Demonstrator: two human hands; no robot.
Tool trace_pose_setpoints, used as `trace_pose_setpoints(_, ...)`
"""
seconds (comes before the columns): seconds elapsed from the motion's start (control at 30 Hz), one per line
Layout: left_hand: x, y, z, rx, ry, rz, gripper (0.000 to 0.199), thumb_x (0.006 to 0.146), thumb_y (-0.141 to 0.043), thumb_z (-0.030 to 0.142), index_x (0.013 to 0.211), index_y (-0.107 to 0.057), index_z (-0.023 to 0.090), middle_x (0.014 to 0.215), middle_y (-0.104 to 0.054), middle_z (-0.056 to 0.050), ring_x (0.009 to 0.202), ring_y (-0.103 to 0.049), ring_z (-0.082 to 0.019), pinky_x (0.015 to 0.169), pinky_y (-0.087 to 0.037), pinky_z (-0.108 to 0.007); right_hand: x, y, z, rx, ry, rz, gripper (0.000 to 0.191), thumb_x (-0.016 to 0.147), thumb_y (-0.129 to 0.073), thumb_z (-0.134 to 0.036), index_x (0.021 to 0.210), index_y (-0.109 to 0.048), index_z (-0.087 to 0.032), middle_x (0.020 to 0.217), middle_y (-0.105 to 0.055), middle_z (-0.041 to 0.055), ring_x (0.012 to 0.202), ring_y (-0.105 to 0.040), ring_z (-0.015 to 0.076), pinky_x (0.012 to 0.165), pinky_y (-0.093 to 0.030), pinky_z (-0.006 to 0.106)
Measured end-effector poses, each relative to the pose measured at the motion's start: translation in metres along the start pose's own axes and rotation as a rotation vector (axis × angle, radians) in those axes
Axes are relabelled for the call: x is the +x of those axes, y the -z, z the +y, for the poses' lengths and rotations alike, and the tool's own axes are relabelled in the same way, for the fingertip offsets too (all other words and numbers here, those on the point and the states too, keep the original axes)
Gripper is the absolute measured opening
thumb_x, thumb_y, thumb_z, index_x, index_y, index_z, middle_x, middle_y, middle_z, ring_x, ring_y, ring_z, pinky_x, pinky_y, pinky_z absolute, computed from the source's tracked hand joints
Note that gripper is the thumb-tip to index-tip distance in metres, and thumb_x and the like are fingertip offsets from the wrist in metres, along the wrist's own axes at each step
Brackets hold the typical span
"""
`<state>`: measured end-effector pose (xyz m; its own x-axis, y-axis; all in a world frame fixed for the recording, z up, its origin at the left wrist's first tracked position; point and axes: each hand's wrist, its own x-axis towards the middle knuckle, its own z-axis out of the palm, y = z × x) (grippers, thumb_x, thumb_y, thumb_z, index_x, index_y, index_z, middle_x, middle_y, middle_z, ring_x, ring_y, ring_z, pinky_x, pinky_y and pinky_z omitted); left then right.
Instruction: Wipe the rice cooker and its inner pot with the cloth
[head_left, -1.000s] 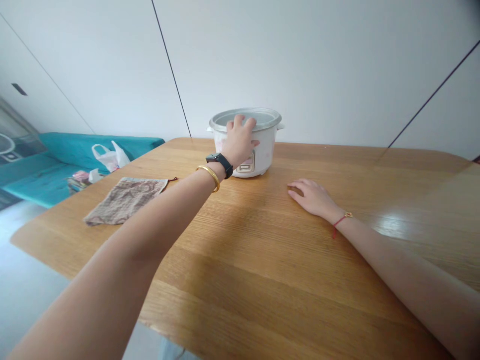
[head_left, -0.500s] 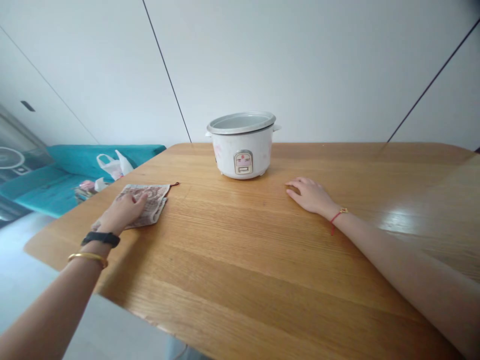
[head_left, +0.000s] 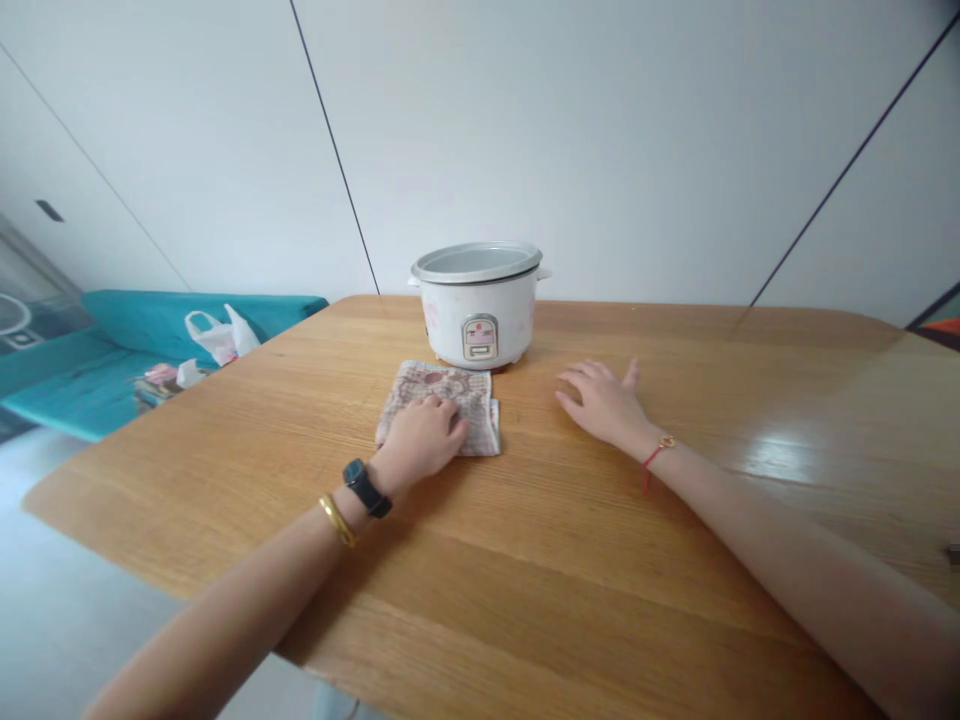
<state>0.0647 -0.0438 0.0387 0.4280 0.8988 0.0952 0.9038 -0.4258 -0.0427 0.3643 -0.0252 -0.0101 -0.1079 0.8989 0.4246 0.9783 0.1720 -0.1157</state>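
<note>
a folded cloth [head_left: 474,398] with a brownish pattern lies on a wooden table [head_left: 600,560], just in front of a white rice cooker [head_left: 476,325] and almost touching its base. the left hand [head_left: 416,442] rests palm down on the near part of the cloth, fingers lightly curved; whether it is pinching the fabric or only pressing on it, i cannot tell. the right hand [head_left: 604,405] lies open on the bare wood right of the cloth, fingers spread, holding nothing. a black watch [head_left: 365,488] and a gold bangle [head_left: 337,520] circle the left wrist. the cooker stands near the table's far edge, with a metal pot [head_left: 476,262] set in it. a hard shove of the cloth away from the body could bump the cooker and send it toward that edge. beyond the table, a white plastic bag [head_left: 214,338] sits on a teal sofa [head_left: 97,400].
</note>
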Motion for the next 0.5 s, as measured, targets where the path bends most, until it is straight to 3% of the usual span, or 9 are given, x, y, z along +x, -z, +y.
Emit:
trace_pose_setpoints(0.13, 0.027, 0.008, 0.047, -0.135, -0.177, -0.016, 0.043, 0.103, -0.037, 0.040, 0.110, -0.073, 0.018, 0.111, -0.074, -0.016, 0.103, -0.070, -0.031, 0.089, -0.053, -0.042, -0.006, 0.019, -0.041, 0.113, 0.150, -0.004, 0.030, 0.105, -0.053, -0.030, 0.130, -0.068, -0.027, 0.144, -0.060, 0.0081, 0.137, -0.050, 0.0332, 0.115, 0.002, 0.084)
trace_pose_setpoints(0.23, 0.043, 0.016, 0.049, -0.317, -0.205, -0.031, 0.042, 0.103, -0.038, 0.042, 0.099, -0.074, 0.020, 0.098, -0.076, -0.011, 0.092, -0.071, -0.028, 0.083, -0.053, -0.038, -0.013, 0.024, -0.058, 0.151, 0.201, -0.126, 0.025, 0.105, -0.055, -0.030, 0.123, -0.071, -0.026, 0.131, -0.067, 0.0078, 0.126, -0.058, 0.0306, 0.115, 0.008, 0.082)
trace_pose_setpoints(0.3, 0.052, 0.020, 0.031, -0.435, -0.102, 0.074, 0.040, 0.101, -0.042, 0.045, 0.090, -0.071, 0.021, 0.090, -0.075, -0.009, 0.086, -0.070, -0.026, 0.082, -0.053, -0.038, -0.015, 0.023, -0.058, 0.156, 0.167, -0.215, 0.021, 0.104, -0.058, -0.033, 0.117, -0.073, -0.025, 0.123, -0.071, 0.0068, 0.118, -0.063, 0.0292, 0.114, 0.010, 0.082)
trace_pose_setpoints(0.37, 0.061, 0.023, 0.003, -0.518, 0.039, 0.305, 0.029, 0.096, -0.051, 0.044, 0.095, -0.070, 0.021, 0.099, -0.074, -0.011, 0.092, -0.069, -0.027, 0.087, -0.053, -0.040, -0.013, 0.022, -0.053, 0.164, 0.129, -0.256, 0.019, 0.103, -0.060, -0.034, 0.112, -0.074, -0.025, 0.121, -0.071, 0.0060, 0.116, -0.063, 0.0292, 0.113, 0.009, 0.082)
trace_pose_setpoints(0.43, 0.073, 0.026, -0.030, -0.594, 0.113, 0.566, 0.029, 0.091, -0.058, 0.040, 0.108, -0.068, 0.019, 0.119, -0.070, -0.015, 0.108, -0.066, -0.030, 0.099, -0.050, -0.045, 0.001, 0.022, -0.047, 0.208, 0.093, -0.186, 0.020, 0.102, -0.060, -0.034, 0.113, -0.074, -0.025, 0.128, -0.068, 0.0067, 0.121, -0.061, 0.0306, 0.115, 0.004, 0.082)
trace_pose_setpoints(0.5, 0.089, 0.032, -0.060, -0.698, 0.178, 0.725, 0.037, 0.089, -0.060, 0.040, 0.117, -0.064, 0.017, 0.130, -0.065, -0.018, 0.119, -0.061, -0.032, 0.106, -0.047, -0.050, 0.030, 0.025, -0.043, 0.311, 0.034, -0.002, 0.027, 0.100, -0.062, -0.034, 0.124, -0.070, -0.024, 0.140, -0.061, 0.0099, 0.131, -0.054, 0.0325, 0.120, -0.010, 0.077)
